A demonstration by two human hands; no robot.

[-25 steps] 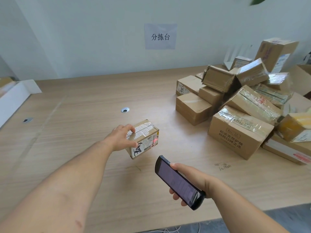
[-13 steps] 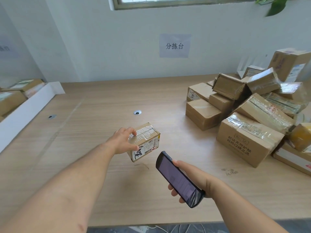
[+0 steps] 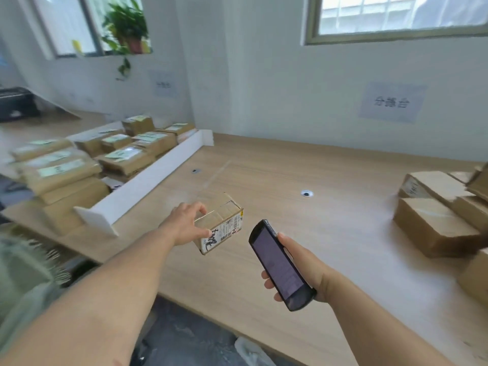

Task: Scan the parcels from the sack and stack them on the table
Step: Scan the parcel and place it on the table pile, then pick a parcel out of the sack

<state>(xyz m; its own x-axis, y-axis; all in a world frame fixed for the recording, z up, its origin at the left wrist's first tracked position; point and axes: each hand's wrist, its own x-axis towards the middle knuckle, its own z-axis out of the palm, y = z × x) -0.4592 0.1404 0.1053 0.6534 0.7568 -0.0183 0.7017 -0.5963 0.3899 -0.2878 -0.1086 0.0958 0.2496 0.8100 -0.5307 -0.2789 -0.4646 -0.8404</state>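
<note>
My left hand (image 3: 186, 222) grips a small cardboard parcel (image 3: 221, 223) from its left side, fingers over the top and thumb on the front. The parcel carries a white label with black handwriting and a barcode, and it seems slightly raised above the wooden table (image 3: 303, 233). My right hand (image 3: 301, 262) holds a black handheld scanner (image 3: 280, 265) to the right of the parcel, its dark screen facing up. Several scanned-looking parcels (image 3: 433, 223) are piled at the table's right edge of view.
A white divider wall (image 3: 148, 180) runs along the table's left side. Beyond it lie several labelled cardboard parcels (image 3: 79, 159). Two round cable holes (image 3: 306, 193) are set in the tabletop. The floor shows below the near table edge. A potted plant (image 3: 126, 30) stands on the windowsill.
The view has swung left, bringing the divider and left-hand parcels into sight. My left hand has moved the small parcel leftward and a bit up; the scanner's red light no longer falls on it.
</note>
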